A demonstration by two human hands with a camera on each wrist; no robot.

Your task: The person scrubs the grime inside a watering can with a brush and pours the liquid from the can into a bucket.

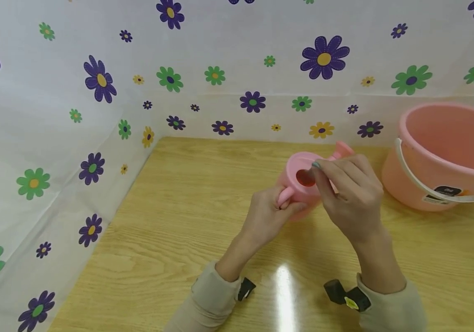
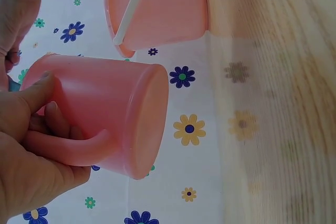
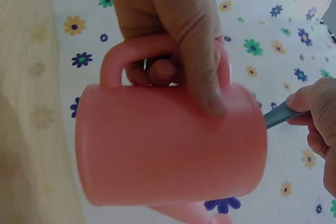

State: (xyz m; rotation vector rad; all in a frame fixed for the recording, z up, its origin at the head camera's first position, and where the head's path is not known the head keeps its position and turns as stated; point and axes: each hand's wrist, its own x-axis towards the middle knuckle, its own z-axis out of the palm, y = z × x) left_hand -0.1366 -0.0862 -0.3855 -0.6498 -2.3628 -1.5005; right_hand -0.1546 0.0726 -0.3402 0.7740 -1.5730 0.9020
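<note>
A pink watering can point(image 1: 308, 197) is held tilted over the wooden table, its bottom showing in the left wrist view. My left hand point(image 1: 263, 216) grips the can's handle point(image 2: 73, 149), with the thumb lying along the body. At the can's top opening, my right hand point(image 1: 350, 198) pinches a slim grey-blue handle point(image 3: 283, 115). The far end of that tool goes into the can and is hidden, so its kind does not show. Beyond the right hand sticks out the can's spout point(image 1: 343, 150).
To the right on the wooden table point(image 1: 170, 221) stands a larger pink bucket point(image 1: 427, 170) with a white carrying handle point(image 1: 412, 177). A flower-printed white sheet point(image 1: 228, 41) rises behind the table and along its left side.
</note>
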